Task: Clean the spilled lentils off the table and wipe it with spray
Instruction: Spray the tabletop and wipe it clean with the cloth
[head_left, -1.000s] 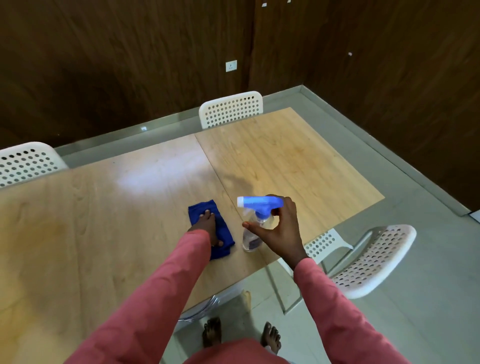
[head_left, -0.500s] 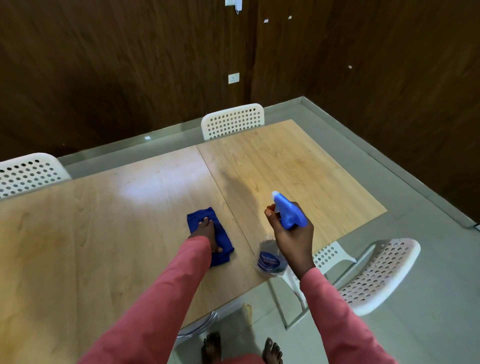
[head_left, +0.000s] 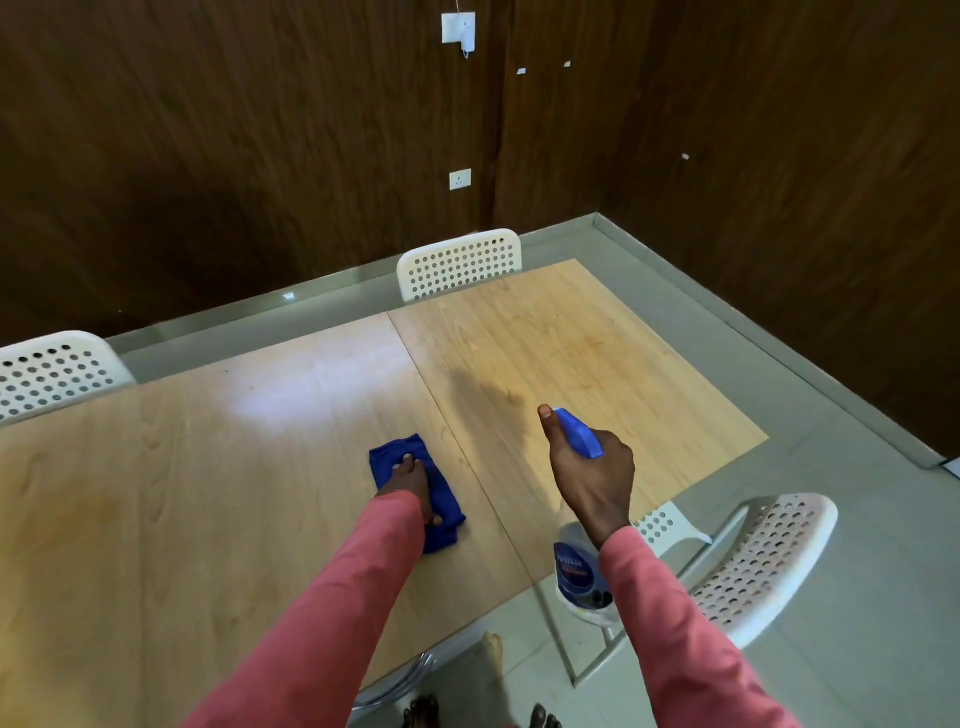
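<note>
Left hand (head_left: 413, 480) flat on the blue cloth (head_left: 415, 496) — right hand's (head_left: 592, 475) grip wraps the spray bottle (head_left: 579, 566), raised above the bench (head_left: 208, 493).

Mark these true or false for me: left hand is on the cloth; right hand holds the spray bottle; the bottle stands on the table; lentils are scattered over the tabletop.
1. The left hand rests on the folded dark blue cloth. True.
2. The right hand grips the clear spray bottle with blue trigger head. True.
3. The bottle stands on the light wooden table. False: it is held up, nozzle pointing over the table.
4. Lentils are scattered over the tabletop. False: none are visible.
</note>
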